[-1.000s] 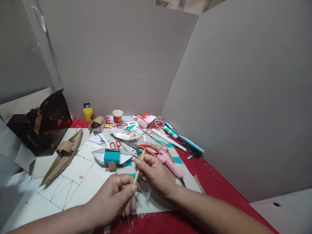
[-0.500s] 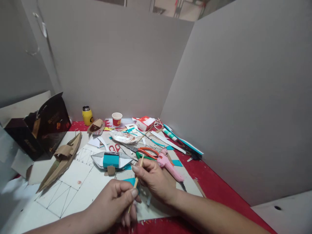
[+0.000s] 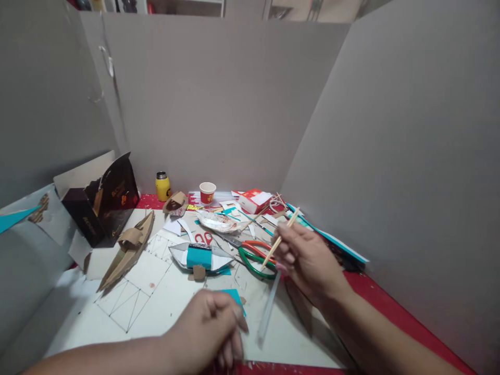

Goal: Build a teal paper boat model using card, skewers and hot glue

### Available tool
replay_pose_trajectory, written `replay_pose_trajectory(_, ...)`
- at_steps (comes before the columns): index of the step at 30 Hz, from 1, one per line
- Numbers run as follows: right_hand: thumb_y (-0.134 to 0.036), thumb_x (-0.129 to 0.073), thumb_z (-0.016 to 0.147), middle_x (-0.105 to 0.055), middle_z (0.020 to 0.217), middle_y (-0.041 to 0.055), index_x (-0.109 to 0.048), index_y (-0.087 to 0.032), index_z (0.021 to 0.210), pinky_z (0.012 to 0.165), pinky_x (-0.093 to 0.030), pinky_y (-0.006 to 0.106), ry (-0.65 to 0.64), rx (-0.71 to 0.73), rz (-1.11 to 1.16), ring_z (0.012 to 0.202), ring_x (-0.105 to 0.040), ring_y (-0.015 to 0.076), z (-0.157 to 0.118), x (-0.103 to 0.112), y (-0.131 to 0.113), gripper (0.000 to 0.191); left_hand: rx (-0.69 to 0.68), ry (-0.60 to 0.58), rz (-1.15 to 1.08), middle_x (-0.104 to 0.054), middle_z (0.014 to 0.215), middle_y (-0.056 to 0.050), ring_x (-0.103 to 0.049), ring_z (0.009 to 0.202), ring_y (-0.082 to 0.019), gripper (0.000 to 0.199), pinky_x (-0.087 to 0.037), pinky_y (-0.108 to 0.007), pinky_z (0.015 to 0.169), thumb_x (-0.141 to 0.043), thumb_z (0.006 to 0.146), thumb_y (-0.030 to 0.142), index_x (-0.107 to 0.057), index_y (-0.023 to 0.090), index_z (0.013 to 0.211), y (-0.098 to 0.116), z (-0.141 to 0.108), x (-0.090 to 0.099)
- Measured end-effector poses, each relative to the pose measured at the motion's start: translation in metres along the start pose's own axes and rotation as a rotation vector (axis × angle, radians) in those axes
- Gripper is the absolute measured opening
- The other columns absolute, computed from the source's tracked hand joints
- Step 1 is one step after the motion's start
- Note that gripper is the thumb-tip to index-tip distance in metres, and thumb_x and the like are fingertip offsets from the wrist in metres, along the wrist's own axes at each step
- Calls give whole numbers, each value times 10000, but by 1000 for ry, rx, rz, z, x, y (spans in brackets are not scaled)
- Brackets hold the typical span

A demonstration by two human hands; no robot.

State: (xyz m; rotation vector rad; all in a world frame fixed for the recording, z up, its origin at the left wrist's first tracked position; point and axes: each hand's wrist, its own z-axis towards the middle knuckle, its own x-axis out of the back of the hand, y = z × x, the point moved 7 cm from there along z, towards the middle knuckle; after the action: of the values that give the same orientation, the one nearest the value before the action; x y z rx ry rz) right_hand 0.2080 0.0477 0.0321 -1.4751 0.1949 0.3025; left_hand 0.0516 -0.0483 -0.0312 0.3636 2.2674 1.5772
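In my right hand [image 3: 308, 260] a pair of thin bamboo sticks [image 3: 274, 246] is pinched between thumb and fingers, slanting up to the right. My left hand [image 3: 213, 325] hovers low over the white board, fingers curled, with nothing seen in them. A blurred translucent glue stick [image 3: 269, 312] hangs or lies below my right hand; what holds it I cannot tell. The pink glue gun is almost wholly hidden behind that hand. Just beyond lie large scissors [image 3: 255, 272] with green and orange handles. A small paper boat [image 3: 180, 256] with a teal cover [image 3: 199, 257] sits left of them.
A cardboard boat [image 3: 127, 250] lies on the white board [image 3: 156, 317] at left, by a dark box [image 3: 105, 200]. Behind stand a yellow bottle [image 3: 163, 187] and a paper cup [image 3: 207, 194]. Paper scraps and a red-white box [image 3: 253, 200] clutter the back. Grey panels [image 3: 219, 104] enclose the table.
Both hands were on the bamboo sticks; now only my right hand has them, moved up and to the right. My left hand has let go. The view has turned left.
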Motion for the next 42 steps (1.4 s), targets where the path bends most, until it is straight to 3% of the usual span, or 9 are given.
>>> replay_pose_trajectory(3, -472, -730, 756, -475, 483, -62, -574, -158, 675, 375, -220, 182, -259, -138, -130, 385, -342, 37, -23, -28, 24, 360, -199, 155, -139, -664, 709, -33, -533, 484, -83, 429, -425, -188, 444, -649, 759, 566, -608, 142, 809, 22, 4, 20)
replay_pose_trajectory(5, -468, -725, 763, -513, 498, -46, -589, -145, 665, 401, -270, 183, -386, -175, -175, 410, -388, 44, -38, -45, 38, 364, -228, 91, -125, -668, 762, -38, -548, 528, -85, 376, -439, -189, 471, -680, 770, 503, -617, 136, 825, 27, 7, 20)
replay_pose_trajectory(8, -460, -765, 712, -520, 487, -46, -588, -134, 625, 410, -302, 178, -454, -216, -194, 416, -417, 48, -46, -55, 50, 381, -165, -46, -99, -657, 661, -21, -503, 449, -64, 369, -408, -183, 445, -753, 714, 461, -597, 130, 755, 19, 10, 13)
replay_pose_trajectory(15, -430, -768, 716, -607, 572, -47, -652, -153, 830, 464, -424, 179, -350, -199, -88, 453, -518, 61, -30, -44, 49, 321, -82, -40, -135, -686, 602, -32, -494, 401, -69, 381, -402, -194, 438, -767, 694, 467, -556, 151, 708, 13, 10, 13)
replay_pose_trajectory(21, -421, -757, 732, -630, 522, -32, -629, -152, 756, 459, -469, 189, -387, -205, -66, 440, -567, 82, -33, -47, 50, 300, -97, -42, -62, -695, 593, -46, -524, 463, -74, 354, -414, -192, 509, -708, 765, 476, -640, 129, 759, 16, 9, 13)
replay_pose_trajectory(28, -461, -731, 750, -647, 543, -14, -636, -132, 687, 459, -450, 182, -378, -245, -43, 438, -567, 73, -30, -46, 55, 348, -70, -76, -130, -717, 634, -70, -547, 458, -83, 368, -438, -195, 496, -730, 745, 477, -655, 118, 777, 16, 10, 12)
replay_pose_trajectory(36, -484, -723, 759, -642, 553, -14, -691, -134, 728, 480, -452, 189, -347, -254, -74, 466, -567, 71, -25, -41, 60, 353, -20, -95, -176, -740, 706, -88, -561, 444, -74, 354, -462, -184, 487, -740, 742, 450, -697, 104, 806, 14, 12, 15)
replay_pose_trajectory(42, -486, -726, 753, -649, 614, -17, -731, -149, 971, 485, -454, 187, -350, -264, -18, 496, -585, 73, -23, -41, 59, 401, -21, -104, -139, -724, 698, -67, -567, 445, -64, 349, -464, -172, 488, -731, 754, 441, -696, 99, 814, 18, 12, 16)
